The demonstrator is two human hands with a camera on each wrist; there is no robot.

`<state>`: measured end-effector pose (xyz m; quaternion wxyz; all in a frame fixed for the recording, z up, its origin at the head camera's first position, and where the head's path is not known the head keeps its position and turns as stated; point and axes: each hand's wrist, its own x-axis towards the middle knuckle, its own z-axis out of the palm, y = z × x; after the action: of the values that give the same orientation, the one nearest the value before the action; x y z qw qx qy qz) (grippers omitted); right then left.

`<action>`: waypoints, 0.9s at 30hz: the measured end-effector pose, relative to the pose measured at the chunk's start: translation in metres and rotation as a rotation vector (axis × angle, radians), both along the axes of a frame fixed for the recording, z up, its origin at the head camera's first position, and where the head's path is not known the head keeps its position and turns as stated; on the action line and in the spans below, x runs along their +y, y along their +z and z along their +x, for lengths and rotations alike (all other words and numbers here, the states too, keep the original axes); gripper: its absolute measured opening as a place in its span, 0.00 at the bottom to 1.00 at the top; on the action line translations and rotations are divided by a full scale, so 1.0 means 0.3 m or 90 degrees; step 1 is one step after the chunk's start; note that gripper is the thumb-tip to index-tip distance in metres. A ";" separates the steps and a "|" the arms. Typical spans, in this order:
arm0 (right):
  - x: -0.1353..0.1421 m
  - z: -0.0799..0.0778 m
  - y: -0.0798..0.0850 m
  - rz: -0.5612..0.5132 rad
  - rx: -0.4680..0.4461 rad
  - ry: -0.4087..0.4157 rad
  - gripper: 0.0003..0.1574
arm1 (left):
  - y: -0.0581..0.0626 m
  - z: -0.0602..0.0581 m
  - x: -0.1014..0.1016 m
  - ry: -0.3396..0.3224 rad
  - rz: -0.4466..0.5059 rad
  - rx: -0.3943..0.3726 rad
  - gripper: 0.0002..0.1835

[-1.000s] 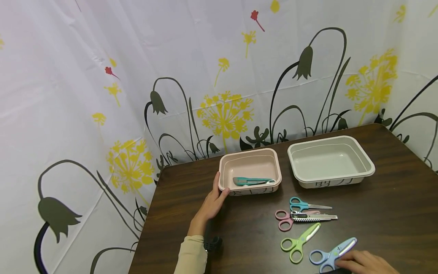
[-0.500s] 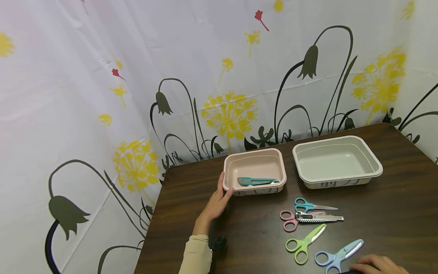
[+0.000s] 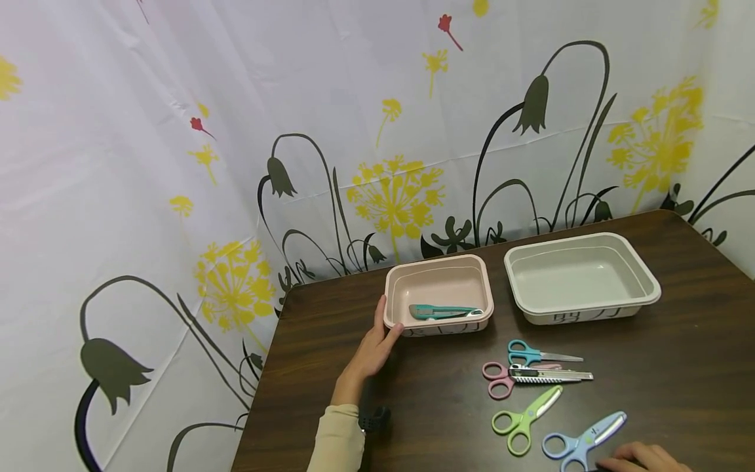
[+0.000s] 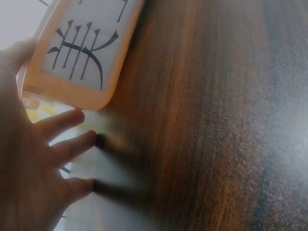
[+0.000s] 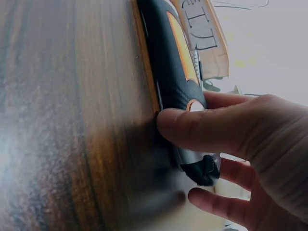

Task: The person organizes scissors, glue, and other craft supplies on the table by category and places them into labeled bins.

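Note:
My left hand (image 3: 368, 354) steadies the near-left corner of a pink tray (image 3: 433, 282), thumb at the front rim and index finger along the side. The left wrist view shows its other fingers extended and spread beside the tray's end (image 4: 72, 94). A teal cutter knife (image 3: 439, 312) lies inside with something pale partly hidden by the rim. At the lower right, my right hand (image 3: 643, 457) pinches a black utility knife (image 5: 166, 53) with orange trim, low over the table; no blade shows. Pale blue scissors (image 3: 590, 436) lie just left of that hand.
A larger pale grey-green tray (image 3: 569, 275) stands at the back right. Between trays and hands lie green scissors (image 3: 533, 410), pink-handled scissors (image 3: 498, 380), teal scissors (image 3: 522, 354) and a silver-and-black cutter (image 3: 551, 375). A patterned curtain (image 3: 330, 85) hangs behind the table.
My right hand has drawn slightly right and down from the pale blue scissors. The left hand keeps its place at the tray. The head view has shifted a little.

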<state>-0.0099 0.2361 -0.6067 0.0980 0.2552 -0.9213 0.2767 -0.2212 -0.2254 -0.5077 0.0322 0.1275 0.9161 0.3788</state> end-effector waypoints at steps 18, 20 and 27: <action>-0.061 0.030 0.035 0.052 0.145 -0.102 0.26 | 0.001 -0.002 -0.002 0.002 -0.006 -0.005 0.42; -0.062 0.028 0.038 0.042 0.153 -0.097 0.22 | 0.003 -0.001 0.000 0.001 -0.002 -0.003 0.42; -0.059 0.012 0.042 -0.026 0.215 -0.044 0.25 | 0.001 -0.002 0.000 0.001 -0.006 -0.002 0.42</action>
<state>-0.0063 0.2184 -0.5942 0.2658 0.2640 -0.8943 0.2448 -0.2218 -0.2256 -0.5074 0.0339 0.1257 0.9180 0.3745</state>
